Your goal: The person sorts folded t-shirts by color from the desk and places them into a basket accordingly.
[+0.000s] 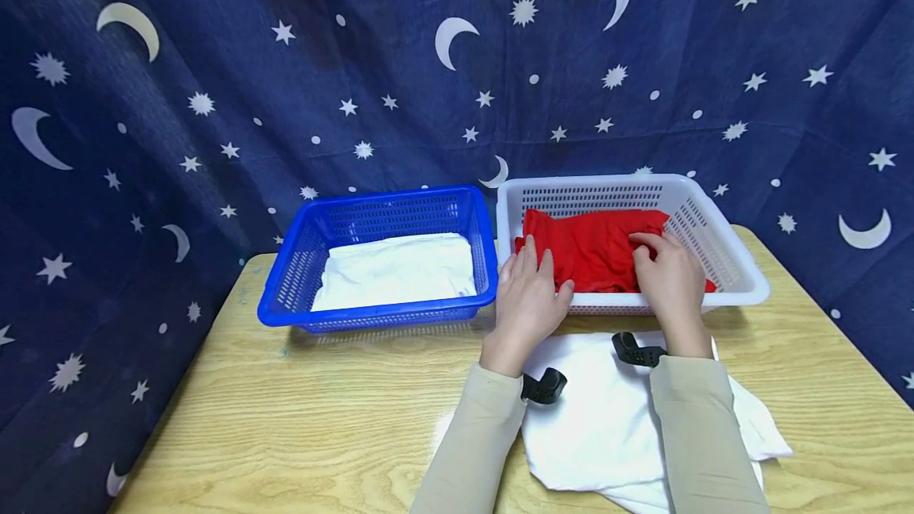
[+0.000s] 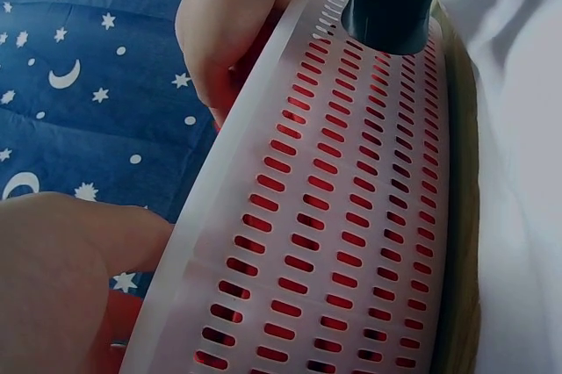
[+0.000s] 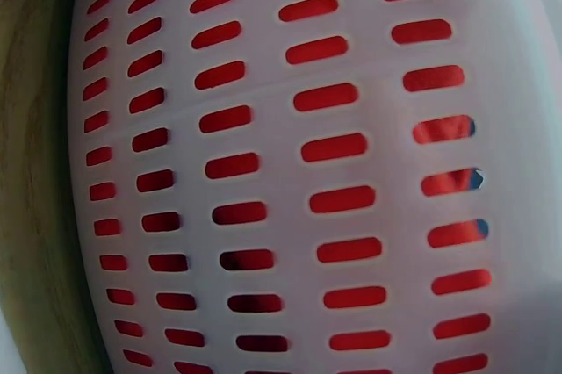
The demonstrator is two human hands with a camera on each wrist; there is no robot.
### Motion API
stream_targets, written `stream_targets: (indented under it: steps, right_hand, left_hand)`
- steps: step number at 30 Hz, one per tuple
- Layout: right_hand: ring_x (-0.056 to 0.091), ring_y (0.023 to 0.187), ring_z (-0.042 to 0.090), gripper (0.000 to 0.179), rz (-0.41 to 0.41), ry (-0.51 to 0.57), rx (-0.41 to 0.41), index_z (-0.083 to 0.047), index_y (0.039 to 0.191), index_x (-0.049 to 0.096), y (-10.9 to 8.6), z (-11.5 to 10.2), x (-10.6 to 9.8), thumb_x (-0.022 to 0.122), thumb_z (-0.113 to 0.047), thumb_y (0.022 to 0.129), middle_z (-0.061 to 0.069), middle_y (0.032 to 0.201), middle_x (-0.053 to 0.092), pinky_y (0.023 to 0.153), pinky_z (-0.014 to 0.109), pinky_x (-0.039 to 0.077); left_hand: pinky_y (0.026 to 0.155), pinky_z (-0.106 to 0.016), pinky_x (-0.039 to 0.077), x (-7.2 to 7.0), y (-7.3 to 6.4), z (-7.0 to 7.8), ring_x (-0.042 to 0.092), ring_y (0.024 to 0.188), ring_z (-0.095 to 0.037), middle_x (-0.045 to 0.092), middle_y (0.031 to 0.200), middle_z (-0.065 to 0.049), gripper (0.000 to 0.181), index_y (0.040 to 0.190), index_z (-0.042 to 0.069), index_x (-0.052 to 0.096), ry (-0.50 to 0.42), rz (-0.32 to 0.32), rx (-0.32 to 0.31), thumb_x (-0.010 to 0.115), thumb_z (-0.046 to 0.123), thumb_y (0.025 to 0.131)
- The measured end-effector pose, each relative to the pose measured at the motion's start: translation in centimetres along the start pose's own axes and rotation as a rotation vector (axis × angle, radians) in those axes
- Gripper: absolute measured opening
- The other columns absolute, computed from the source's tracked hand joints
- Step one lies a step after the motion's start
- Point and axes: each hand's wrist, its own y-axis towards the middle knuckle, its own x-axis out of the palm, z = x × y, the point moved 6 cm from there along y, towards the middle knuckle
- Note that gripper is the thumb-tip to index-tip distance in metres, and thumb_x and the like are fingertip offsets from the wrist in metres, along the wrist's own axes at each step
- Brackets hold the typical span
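Observation:
A folded red cloth (image 1: 596, 240) lies in the white plastic basket (image 1: 746, 284). My left hand (image 1: 528, 296) reaches over the basket's front left rim, fingers mostly straight and resting on the cloth's left side. On the right side, my right hand (image 1: 671, 272) has bent fingers and pinches the cloth between thumb and forefinger. Both hands show above the rim in the left wrist view, the right hand (image 2: 233, 23) curling down inside. Red fabric (image 3: 334, 147) shows through the slots of the basket wall (image 3: 263, 137) in the right wrist view; fingertips are hidden there.
A blue basket (image 1: 267, 312) holding folded white cloth (image 1: 400, 268) stands to the left. Another white cloth (image 1: 593, 427) lies spread on the wooden table (image 1: 321, 419) beneath my forearms. A dark blue curtain (image 1: 400, 46) with moons and stars hangs behind.

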Motion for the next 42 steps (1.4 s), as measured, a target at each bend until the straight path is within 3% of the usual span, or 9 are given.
stream_targets:
  steps: [8,15,21,24,28,32,35,38,42]
  right_hand:
    - [0.025,0.129,0.034,0.039,0.010,0.068,0.067,-0.006,0.124,0.053,0.2,0.3,-0.2,0.039,-0.019,0.091,0.014,0.141,0.030,0.099,0.056,0.019]
    - [0.034,0.125,0.029,0.035,0.067,0.118,0.019,-0.006,0.117,0.058,0.2,0.1,-0.5,0.040,-0.016,0.090,0.010,0.133,0.043,0.098,0.050,0.025]
    - [0.044,0.116,0.026,0.032,0.094,0.204,-0.006,-0.011,0.115,0.061,0.1,0.2,-0.6,0.042,-0.020,0.090,0.008,0.123,0.053,0.093,0.045,0.032]
    - [0.049,0.110,0.018,0.032,0.087,0.310,0.007,-0.017,0.117,0.060,-0.1,0.6,-0.8,0.043,-0.026,0.092,0.005,0.118,0.056,0.092,0.034,0.036]
    - [0.056,0.097,0.013,0.034,0.034,0.584,0.003,-0.015,0.122,0.056,-0.7,1.3,-1.1,0.046,-0.028,0.092,0.005,0.113,0.059,0.082,0.017,0.043]
    - [0.060,0.089,0.015,0.035,-0.046,0.824,-0.057,-0.005,0.122,0.054,-1.9,1.5,-1.8,0.049,-0.020,0.091,0.007,0.108,0.061,0.073,0.016,0.047]
    - [0.061,0.086,0.015,0.034,-0.091,0.831,-0.087,-0.004,0.122,0.053,-3.0,1.4,-2.4,0.049,-0.019,0.091,0.004,0.104,0.062,0.072,0.017,0.048]
    - [0.062,0.084,0.016,0.033,-0.110,0.799,-0.110,-0.002,0.121,0.054,-4.1,1.5,-3.3,0.049,-0.017,0.091,0.005,0.101,0.063,0.073,0.017,0.047]
    - [0.061,0.084,0.012,0.032,-0.151,0.709,-0.141,0.000,0.119,0.055,-5.5,1.7,-4.4,0.048,-0.016,0.092,0.003,0.099,0.064,0.072,0.016,0.047]
  left_hand:
    - [0.105,-0.041,0.014,-0.2,-0.2,0.0,0.035,0.124,-0.021,0.047,0.130,-0.004,0.047,0.127,0.017,0.052,0.010,-0.055,0.006,0.043,0.043,0.089]
    - [0.106,-0.041,0.012,-0.5,-0.5,0.1,0.055,0.099,-0.013,0.064,0.105,0.003,0.041,0.118,0.018,0.060,-0.014,-0.075,0.012,0.040,0.041,0.091]
    - [0.106,-0.041,0.012,-0.7,-1.0,0.1,0.051,0.105,-0.012,0.060,0.113,0.005,0.040,0.119,0.020,0.059,-0.026,-0.056,0.056,0.041,0.041,0.091]
    - [0.106,-0.041,0.011,-0.8,-1.4,0.2,0.044,0.115,-0.013,0.054,0.122,0.006,0.042,0.124,0.022,0.055,-0.071,-0.089,0.091,0.043,0.043,0.089]
    - [0.105,-0.038,0.016,-1.6,-2.1,0.4,0.036,0.122,-0.013,0.047,0.130,0.004,0.043,0.128,0.021,0.051,-0.214,-0.127,0.134,0.045,0.041,0.089]
    - [0.098,-0.032,0.032,-2.7,-2.9,-0.1,0.039,0.118,-0.012,0.049,0.127,0.004,0.039,0.125,0.021,0.052,-0.346,-0.100,0.118,0.046,0.035,0.090]
    - [0.083,-0.027,0.042,-3.3,-3.5,-1.0,0.048,0.103,-0.009,0.056,0.114,0.007,0.034,0.121,0.021,0.056,-0.391,-0.047,0.074,0.047,0.032,0.090]
    - [0.067,-0.021,0.044,-3.6,-4.0,-2.1,0.052,0.083,-0.005,0.059,0.095,0.010,0.029,0.115,0.021,0.060,-0.441,-0.014,0.043,0.047,0.030,0.090]
    - [0.056,-0.020,0.041,-3.7,-4.9,-3.5,0.049,0.067,-0.005,0.055,0.076,0.011,0.026,0.107,0.019,0.064,-0.499,-0.044,0.033,0.048,0.031,0.091]
